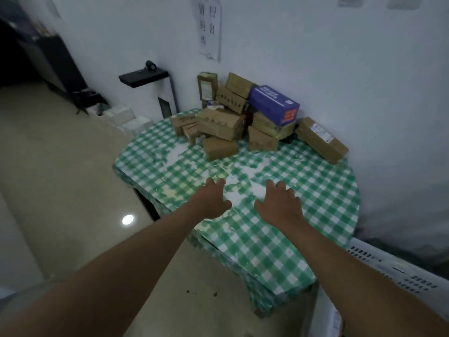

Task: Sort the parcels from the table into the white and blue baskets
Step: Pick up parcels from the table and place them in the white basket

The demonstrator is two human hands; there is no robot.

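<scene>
Several brown cardboard parcels (pixel 223 125) are heaped at the far side of a table with a green and white checked cloth (pixel 303 190), against the wall. A blue box (pixel 274 104) lies on top of the heap. One long brown parcel (pixel 320 139) lies apart at the right. A small brown parcel (pixel 220 148) sits nearest to me. My left hand (pixel 213 198) and my right hand (pixel 279 203) hover palm down over the middle of the cloth, fingers spread, holding nothing. A white basket (pixel 388 271) shows at the lower right, partly hidden by my right arm.
A white wall stands behind the table with a paper notice (pixel 210 27) on it. Left of the table stands a white unit with a black top (pixel 143 76), and white boxes (pixel 126 117) line the beige floor. Dark furniture (pixel 48 59) fills the far left.
</scene>
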